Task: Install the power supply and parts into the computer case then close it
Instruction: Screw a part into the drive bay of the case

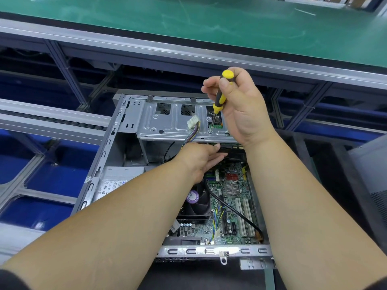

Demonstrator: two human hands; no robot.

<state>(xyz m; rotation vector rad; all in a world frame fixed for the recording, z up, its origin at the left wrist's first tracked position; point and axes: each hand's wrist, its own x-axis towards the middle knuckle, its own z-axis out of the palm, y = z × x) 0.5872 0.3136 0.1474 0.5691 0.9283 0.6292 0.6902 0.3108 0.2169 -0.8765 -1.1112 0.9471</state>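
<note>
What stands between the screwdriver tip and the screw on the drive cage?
Nothing visible. The right hand holds the screwdriver with its tip at the screw on the drive cage; the white connector lies beside it.

The plastic-handled screwdriver [220, 97] is yellow and black; the bare-metal computer case [104, 155] is silver-grey; the circuit board [234, 206] is green; the bench mat [188, 19] is green.
</note>
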